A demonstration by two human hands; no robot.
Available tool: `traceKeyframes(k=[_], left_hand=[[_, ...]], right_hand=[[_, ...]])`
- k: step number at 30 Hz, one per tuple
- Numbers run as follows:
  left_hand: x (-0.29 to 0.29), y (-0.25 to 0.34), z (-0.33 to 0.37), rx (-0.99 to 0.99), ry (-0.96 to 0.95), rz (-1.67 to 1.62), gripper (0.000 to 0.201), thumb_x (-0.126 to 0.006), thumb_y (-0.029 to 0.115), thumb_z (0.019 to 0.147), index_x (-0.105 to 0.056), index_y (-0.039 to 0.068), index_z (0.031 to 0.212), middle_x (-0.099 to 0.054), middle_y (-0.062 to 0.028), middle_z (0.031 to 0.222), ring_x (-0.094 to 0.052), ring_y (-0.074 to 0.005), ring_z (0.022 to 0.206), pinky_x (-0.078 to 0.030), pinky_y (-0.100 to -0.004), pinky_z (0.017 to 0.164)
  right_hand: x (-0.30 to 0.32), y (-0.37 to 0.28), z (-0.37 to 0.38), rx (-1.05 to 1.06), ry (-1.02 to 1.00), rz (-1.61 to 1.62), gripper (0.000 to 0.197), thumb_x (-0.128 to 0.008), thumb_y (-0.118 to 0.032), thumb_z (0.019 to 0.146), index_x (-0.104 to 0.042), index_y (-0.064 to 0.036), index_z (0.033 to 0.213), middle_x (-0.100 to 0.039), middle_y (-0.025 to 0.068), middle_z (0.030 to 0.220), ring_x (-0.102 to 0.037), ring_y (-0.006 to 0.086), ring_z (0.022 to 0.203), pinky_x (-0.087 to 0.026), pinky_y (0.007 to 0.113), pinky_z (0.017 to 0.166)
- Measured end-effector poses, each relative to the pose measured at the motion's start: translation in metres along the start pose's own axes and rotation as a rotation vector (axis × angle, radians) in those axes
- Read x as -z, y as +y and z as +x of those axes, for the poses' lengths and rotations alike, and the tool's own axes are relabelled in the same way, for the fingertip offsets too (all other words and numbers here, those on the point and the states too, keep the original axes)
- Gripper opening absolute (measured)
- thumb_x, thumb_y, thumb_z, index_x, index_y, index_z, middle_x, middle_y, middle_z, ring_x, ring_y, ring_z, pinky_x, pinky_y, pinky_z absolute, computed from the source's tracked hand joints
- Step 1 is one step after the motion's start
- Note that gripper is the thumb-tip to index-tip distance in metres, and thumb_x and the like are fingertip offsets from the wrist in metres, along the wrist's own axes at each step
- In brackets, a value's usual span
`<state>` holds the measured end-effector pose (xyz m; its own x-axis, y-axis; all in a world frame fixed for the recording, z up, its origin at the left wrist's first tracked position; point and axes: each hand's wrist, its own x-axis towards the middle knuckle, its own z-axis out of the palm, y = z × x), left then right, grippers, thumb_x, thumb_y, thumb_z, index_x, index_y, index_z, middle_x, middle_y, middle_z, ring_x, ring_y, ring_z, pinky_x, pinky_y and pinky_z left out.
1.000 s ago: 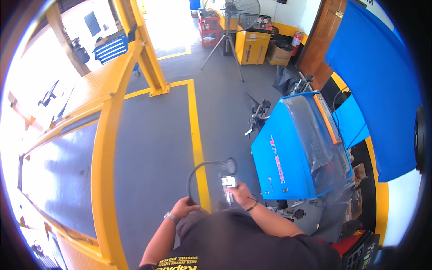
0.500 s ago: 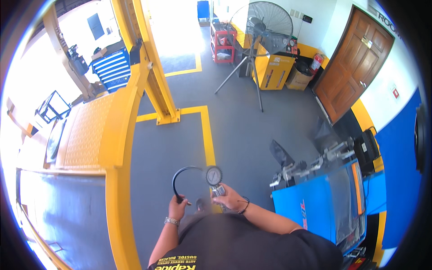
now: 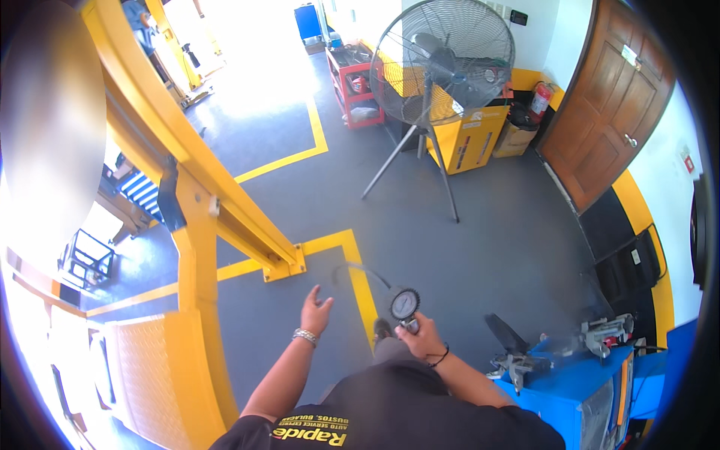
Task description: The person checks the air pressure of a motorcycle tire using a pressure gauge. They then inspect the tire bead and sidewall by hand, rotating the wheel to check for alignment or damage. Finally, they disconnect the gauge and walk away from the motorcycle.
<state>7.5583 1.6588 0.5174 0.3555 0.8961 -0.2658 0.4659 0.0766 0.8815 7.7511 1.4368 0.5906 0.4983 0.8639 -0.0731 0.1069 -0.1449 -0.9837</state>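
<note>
In my right hand is a tire pressure gauge with a round dial in a black ribbed rim, gripped by its metal body just below the dial. Its thin black hose arcs away to the left and blurs toward its free end. My left hand is raised to the left of the gauge, apart from the hose, holding nothing, with fingers spread. A metal watch band circles my left wrist, and a dark bracelet my right.
A yellow lift post stands close on the left, with a yellow ramp below it. At right is a blue machine with metal clamps. Ahead stand a large fan, a red tool cart, a yellow cabinet and a wooden door.
My left hand has let go of the hose end and opened. The hose has swung loose, and the gauge has moved right in my right hand. The view has shifted.
</note>
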Motion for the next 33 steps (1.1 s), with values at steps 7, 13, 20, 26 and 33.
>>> traceKeyframes(k=[7, 13, 20, 26, 33], left_hand=[[0.033, 0.101, 0.116, 0.030, -0.496, -0.243, 0.050, -0.061, 0.023, 0.097, -0.048, -0.002, 0.139, -0.062, -0.0123, 0.129, -0.060, -0.0218, 0.116, -0.047, -0.0334, 0.097], [0.069, 0.117, 0.243, 0.143, -0.365, -0.665, 0.041, -0.048, 0.020, 0.104, -0.046, 0.000, 0.139, -0.062, -0.0148, 0.126, -0.064, -0.0228, 0.107, -0.051, -0.0341, 0.091], [0.116, 0.141, 0.496, 0.274, -0.219, -0.625, 0.041, -0.050, 0.030, 0.103, -0.052, 0.000, 0.131, -0.066, -0.0133, 0.120, -0.066, -0.0236, 0.102, -0.051, -0.0360, 0.085], [0.127, 0.223, 0.743, 0.462, -0.168, -1.082, 0.037, -0.047, 0.032, 0.103, -0.053, 0.002, 0.124, -0.068, -0.0168, 0.111, -0.066, -0.0285, 0.094, -0.053, -0.0392, 0.081], [0.116, 0.280, 0.985, 0.173, 0.316, -0.868, 0.037, -0.047, 0.013, 0.102, -0.040, 0.007, 0.138, -0.066, -0.0130, 0.099, -0.067, -0.0246, 0.082, -0.054, -0.0357, 0.072]], right_hand=[[-0.029, -0.014, 0.203, -0.166, -0.136, 0.182, 0.015, -0.065, -0.009, 0.090, -0.059, 0.0009, 0.100, -0.067, 0.0055, 0.079, -0.066, 0.0126, 0.071, -0.054, 0.029, 0.065], [-0.092, -0.040, 0.386, -0.330, -0.235, 0.378, 0.014, -0.059, -0.006, 0.092, -0.056, 0.0011, 0.103, -0.067, 0.0090, 0.086, -0.068, 0.0180, 0.077, -0.055, 0.032, 0.071], [-0.141, -0.054, 0.627, -0.294, -0.379, 0.108, 0.017, -0.061, -0.011, 0.089, -0.062, 0.0000, 0.101, -0.069, 0.0086, 0.084, -0.067, 0.0150, 0.075, -0.053, 0.030, 0.067], [-0.136, -0.088, 0.814, 0.096, -0.751, -0.584, 0.052, -0.063, -0.023, 0.081, -0.059, -0.0117, 0.132, -0.069, 0.0103, 0.095, -0.065, 0.0213, 0.085, -0.052, 0.035, 0.077], [-0.140, -0.023, 1.060, -0.299, -0.898, -0.493, 0.037, -0.065, -0.022, 0.080, -0.063, -0.0072, 0.114, -0.070, 0.0116, 0.097, -0.065, 0.0257, 0.092, -0.050, 0.037, 0.084]])
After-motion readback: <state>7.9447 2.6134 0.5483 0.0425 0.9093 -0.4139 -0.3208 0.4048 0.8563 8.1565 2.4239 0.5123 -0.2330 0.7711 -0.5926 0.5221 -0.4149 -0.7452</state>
